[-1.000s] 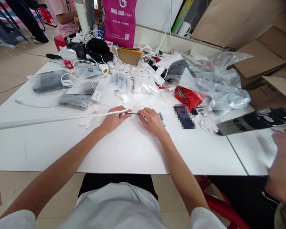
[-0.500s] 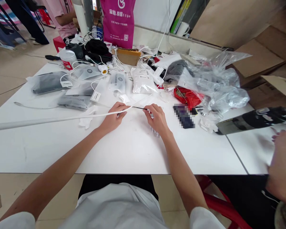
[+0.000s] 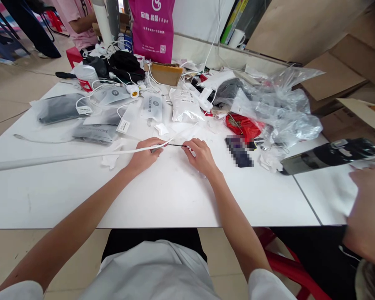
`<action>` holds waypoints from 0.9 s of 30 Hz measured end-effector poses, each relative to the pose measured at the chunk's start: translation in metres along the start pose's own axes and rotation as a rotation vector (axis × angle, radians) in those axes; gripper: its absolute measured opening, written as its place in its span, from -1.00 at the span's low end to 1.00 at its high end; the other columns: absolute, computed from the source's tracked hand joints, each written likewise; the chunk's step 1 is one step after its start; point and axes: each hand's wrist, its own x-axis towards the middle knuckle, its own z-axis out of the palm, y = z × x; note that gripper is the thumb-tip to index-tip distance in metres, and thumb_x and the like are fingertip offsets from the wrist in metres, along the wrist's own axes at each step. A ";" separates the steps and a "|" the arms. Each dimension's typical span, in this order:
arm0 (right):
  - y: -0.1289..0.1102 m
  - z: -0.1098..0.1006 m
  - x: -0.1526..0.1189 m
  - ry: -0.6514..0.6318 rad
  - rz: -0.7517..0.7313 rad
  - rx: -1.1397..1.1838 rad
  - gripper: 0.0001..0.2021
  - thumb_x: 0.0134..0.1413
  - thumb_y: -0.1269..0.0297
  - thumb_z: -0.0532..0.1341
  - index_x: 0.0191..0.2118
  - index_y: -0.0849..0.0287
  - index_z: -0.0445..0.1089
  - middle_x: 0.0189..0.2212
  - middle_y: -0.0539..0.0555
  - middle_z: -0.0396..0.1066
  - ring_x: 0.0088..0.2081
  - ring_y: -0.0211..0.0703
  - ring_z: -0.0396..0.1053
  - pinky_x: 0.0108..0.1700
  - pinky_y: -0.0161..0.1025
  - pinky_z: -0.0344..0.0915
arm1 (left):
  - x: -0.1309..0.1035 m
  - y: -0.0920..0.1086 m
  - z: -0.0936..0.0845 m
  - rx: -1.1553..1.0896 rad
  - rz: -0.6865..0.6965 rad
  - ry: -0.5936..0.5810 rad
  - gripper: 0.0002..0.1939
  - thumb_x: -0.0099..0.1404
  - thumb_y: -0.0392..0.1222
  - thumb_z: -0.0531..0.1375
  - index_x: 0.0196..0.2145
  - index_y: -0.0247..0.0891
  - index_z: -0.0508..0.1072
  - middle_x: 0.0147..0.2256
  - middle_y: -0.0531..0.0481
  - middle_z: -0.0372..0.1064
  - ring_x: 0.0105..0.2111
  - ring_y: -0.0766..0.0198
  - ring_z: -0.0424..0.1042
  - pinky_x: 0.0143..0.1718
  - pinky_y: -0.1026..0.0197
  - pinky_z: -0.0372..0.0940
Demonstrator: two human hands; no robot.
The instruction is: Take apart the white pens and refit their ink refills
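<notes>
A thin dark rod-like piece [image 3: 176, 145] spans the gap between my two hands, low over the white table [image 3: 162, 196]. My left hand [image 3: 146, 155] is closed around its left end. The fingertips of my right hand [image 3: 200, 155] pinch its right end, and those fingers hide that tip. A long white pole or cord [image 3: 81, 157] runs in from the left edge and passes in front of my left hand; I cannot tell whether it touches it. Crumpled white paper [image 3: 112, 157] lies left of my left hand. A pixelated dark phone-like object [image 3: 239, 151] lies right of my right hand.
Packaged dark items [image 3: 95, 132], a white pouch [image 3: 186, 106] and tangled white cables crowd the back. A red bag [image 3: 243, 125] and clear plastic [image 3: 278, 112] lie back right. A black cylindrical appliance [image 3: 328, 156] rests at right, near another person's arm [image 3: 367, 208].
My right hand has moved slightly left, closer to my left hand, so less of the dark piece shows between them. The whole view has shifted slightly.
</notes>
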 end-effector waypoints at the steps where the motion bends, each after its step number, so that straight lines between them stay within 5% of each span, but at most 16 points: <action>1: 0.000 0.000 0.000 -0.007 -0.006 -0.006 -0.75 0.57 0.18 0.03 -0.02 0.07 0.45 -0.18 0.16 0.53 -0.12 0.03 0.46 -0.04 -0.06 0.27 | 0.000 0.000 0.000 0.005 -0.005 0.004 -0.74 0.33 -0.15 0.28 -0.09 -0.19 0.70 -0.07 -0.13 0.62 -0.24 0.17 0.53 -0.33 0.21 0.43; 14: 0.002 0.002 0.000 -0.032 -0.025 -0.051 -0.75 0.57 0.19 0.04 -0.02 0.07 0.46 -0.18 0.15 0.54 -0.11 0.03 0.45 -0.05 -0.06 0.25 | 0.000 -0.003 0.003 -0.095 -0.024 0.017 -0.69 0.34 0.03 0.37 -0.08 -0.19 0.70 -0.09 -0.13 0.62 -0.35 0.24 0.50 -0.36 0.17 0.50; 27: -0.002 0.003 0.000 -0.055 -0.054 -0.055 -0.74 0.57 0.20 0.04 -0.01 0.06 0.48 -0.14 0.17 0.55 -0.10 0.04 0.45 -0.03 -0.04 0.26 | -0.002 0.001 0.001 -0.058 -0.004 -0.027 -0.81 0.32 -0.09 0.39 -0.13 -0.15 0.70 -0.07 -0.10 0.66 0.00 0.03 0.61 0.12 -0.02 0.52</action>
